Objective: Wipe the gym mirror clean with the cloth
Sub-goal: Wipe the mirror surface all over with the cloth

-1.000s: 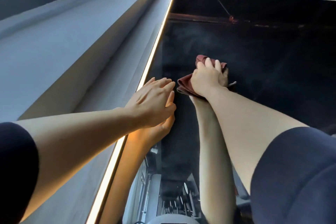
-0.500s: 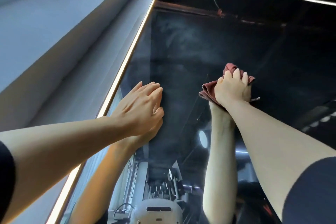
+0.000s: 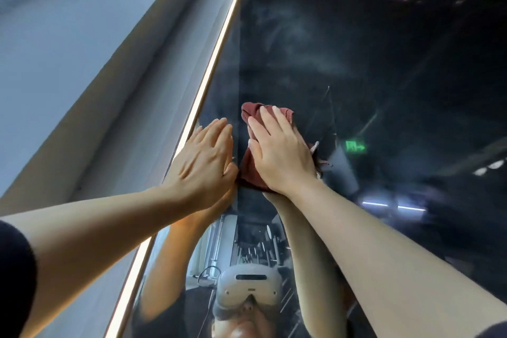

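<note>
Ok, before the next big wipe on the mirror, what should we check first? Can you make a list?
1. Right hand presses the red cloth flat on the mirror: ok.
2. Left hand flat on the glass for support: ok.
3. Hazy smears above the cloth gone: not ok.
4. Hands apart enough for wiping left: not ok, they almost touch.
5. Cloth damp or dry: cannot tell.
</note>
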